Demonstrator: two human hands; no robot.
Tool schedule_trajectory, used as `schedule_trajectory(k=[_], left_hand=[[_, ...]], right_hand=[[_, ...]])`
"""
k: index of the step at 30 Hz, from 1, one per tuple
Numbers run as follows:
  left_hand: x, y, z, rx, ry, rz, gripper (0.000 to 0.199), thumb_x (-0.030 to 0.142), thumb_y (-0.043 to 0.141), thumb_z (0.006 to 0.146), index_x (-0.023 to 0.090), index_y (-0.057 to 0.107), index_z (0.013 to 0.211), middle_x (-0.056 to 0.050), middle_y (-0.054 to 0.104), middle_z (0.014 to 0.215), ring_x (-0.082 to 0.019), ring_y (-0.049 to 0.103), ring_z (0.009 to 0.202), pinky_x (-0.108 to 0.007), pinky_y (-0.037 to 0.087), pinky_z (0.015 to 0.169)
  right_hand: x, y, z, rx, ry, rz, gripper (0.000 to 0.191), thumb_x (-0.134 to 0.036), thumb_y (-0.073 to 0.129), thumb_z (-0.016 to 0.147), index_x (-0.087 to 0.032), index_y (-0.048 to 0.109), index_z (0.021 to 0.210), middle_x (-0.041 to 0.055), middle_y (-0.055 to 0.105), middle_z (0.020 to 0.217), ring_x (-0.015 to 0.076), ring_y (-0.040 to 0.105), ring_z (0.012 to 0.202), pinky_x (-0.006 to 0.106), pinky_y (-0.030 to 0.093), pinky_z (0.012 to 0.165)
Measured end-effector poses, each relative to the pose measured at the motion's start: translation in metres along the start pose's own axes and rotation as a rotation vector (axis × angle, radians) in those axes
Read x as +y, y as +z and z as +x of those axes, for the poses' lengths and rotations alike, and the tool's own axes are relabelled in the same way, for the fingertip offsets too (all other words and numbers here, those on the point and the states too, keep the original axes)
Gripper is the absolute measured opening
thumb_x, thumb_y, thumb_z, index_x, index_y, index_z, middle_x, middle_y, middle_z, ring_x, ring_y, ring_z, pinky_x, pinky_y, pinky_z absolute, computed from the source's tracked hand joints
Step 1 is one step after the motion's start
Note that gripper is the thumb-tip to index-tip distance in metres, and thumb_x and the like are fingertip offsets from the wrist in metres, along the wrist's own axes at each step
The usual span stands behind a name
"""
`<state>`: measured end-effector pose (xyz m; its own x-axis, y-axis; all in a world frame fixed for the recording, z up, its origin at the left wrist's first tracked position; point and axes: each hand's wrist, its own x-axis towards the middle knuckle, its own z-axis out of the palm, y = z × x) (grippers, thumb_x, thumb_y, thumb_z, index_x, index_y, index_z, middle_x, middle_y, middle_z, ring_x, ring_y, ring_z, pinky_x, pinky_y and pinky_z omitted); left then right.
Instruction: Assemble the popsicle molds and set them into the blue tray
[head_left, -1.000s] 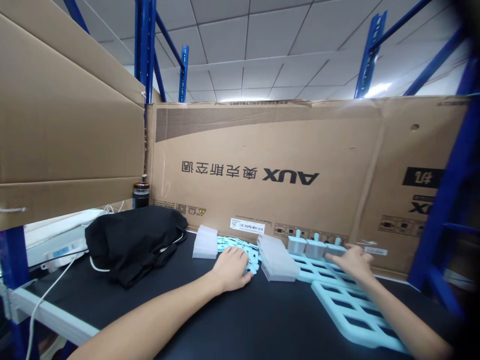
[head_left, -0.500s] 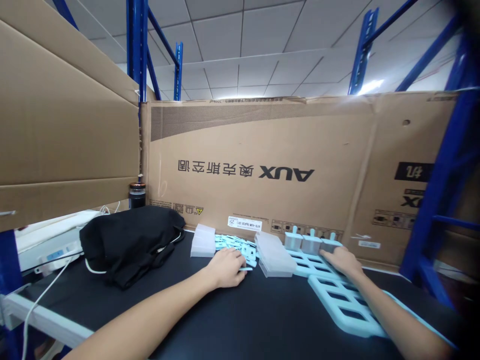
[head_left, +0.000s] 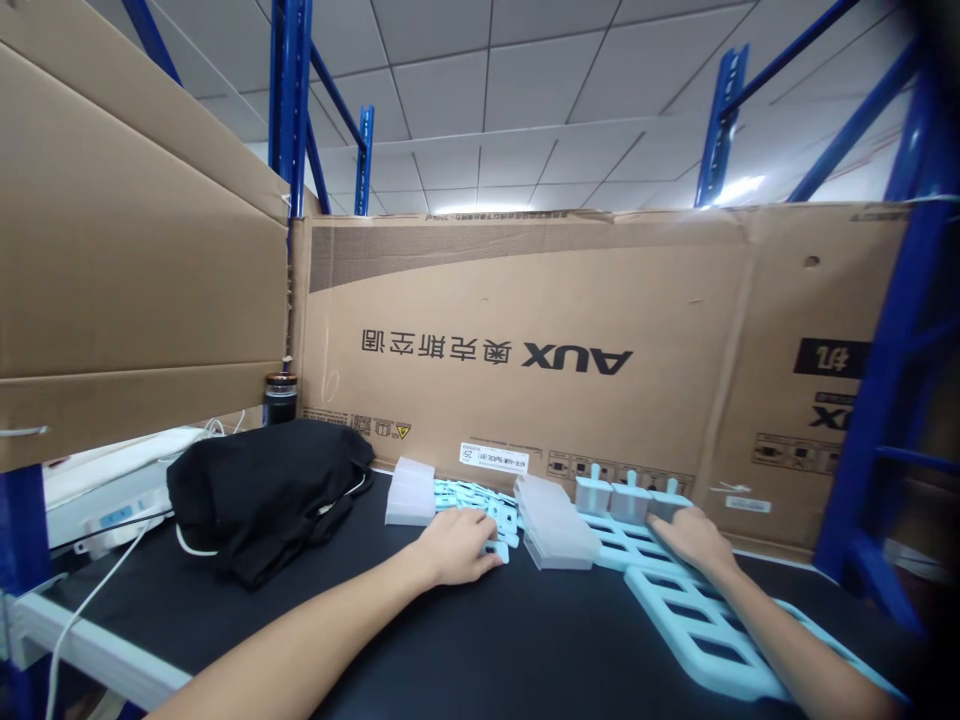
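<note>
My left hand (head_left: 457, 545) lies palm down on a heap of small light-blue plastic pieces (head_left: 480, 500) on the black tabletop, fingers curled over one piece. My right hand (head_left: 694, 540) rests on a light-blue grid frame (head_left: 690, 620), its fingertips at the last of three pale moulded cups (head_left: 626, 497) standing in the frame's far row. Whether it grips that cup I cannot tell. Between my hands lies a clear plastic tray stack (head_left: 555, 520); a second clear stack (head_left: 410, 490) stands left of the heap.
A black cloth bag (head_left: 262, 490) lies at the left with a white cable (head_left: 97, 590) beside it. A dark bottle (head_left: 279, 398) stands in the back corner. Large cardboard boxes (head_left: 525, 340) wall the back and left. Blue rack posts (head_left: 885, 400) stand at the right.
Both hands stay almost in place; my left fingers shift slightly on the blue pieces. The view has drifted a little with my head.
</note>
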<state>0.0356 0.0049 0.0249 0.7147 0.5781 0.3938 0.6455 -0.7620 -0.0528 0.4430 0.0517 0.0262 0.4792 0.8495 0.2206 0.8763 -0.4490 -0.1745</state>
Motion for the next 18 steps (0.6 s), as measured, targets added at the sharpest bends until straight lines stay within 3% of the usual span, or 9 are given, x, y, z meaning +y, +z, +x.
schedule_trajectory(k=[4,9,15,18], left_hand=[[-0.001,0.0,0.0,0.005,0.018,0.047,0.019,0.022,0.048,0.081,0.023,0.056,0.099,-0.004,0.062,0.097,-0.021,0.059,0.089,-0.031,0.048,0.073],[-0.002,0.006,0.0,-0.004,0.075,0.094,0.018,0.025,0.048,0.08,0.02,0.062,0.09,-0.006,0.063,0.091,-0.023,0.059,0.088,-0.034,0.049,0.075],[0.001,0.005,-0.01,-0.01,0.075,0.066,0.025,0.029,0.043,0.084,0.02,0.06,0.1,-0.007,0.062,0.102,-0.023,0.058,0.094,-0.034,0.049,0.077],[0.003,0.004,-0.013,-0.025,0.033,0.06,0.026,0.03,0.04,0.086,0.019,0.055,0.104,-0.007,0.063,0.1,-0.023,0.058,0.095,-0.033,0.05,0.072]], right_hand=[[0.0,-0.002,-0.002,0.005,-0.042,0.009,0.06,-0.047,0.029,0.086,0.0,0.064,0.095,0.0329,0.055,0.111,0.0356,0.057,0.105,0.038,0.046,0.081],[-0.002,-0.003,-0.004,-0.009,-0.031,0.028,0.057,-0.047,0.028,0.084,-0.002,0.064,0.089,0.0346,0.055,0.107,0.0367,0.057,0.104,0.038,0.046,0.081],[-0.016,-0.009,-0.015,0.138,0.074,0.046,0.062,-0.043,0.032,0.083,0.006,0.049,0.118,0.0366,0.051,0.111,0.0374,0.055,0.108,0.04,0.045,0.083],[-0.014,-0.015,-0.014,0.118,0.07,0.051,0.062,-0.043,0.032,0.084,0.006,0.048,0.119,0.0339,0.054,0.11,0.0363,0.057,0.106,0.038,0.047,0.08]])
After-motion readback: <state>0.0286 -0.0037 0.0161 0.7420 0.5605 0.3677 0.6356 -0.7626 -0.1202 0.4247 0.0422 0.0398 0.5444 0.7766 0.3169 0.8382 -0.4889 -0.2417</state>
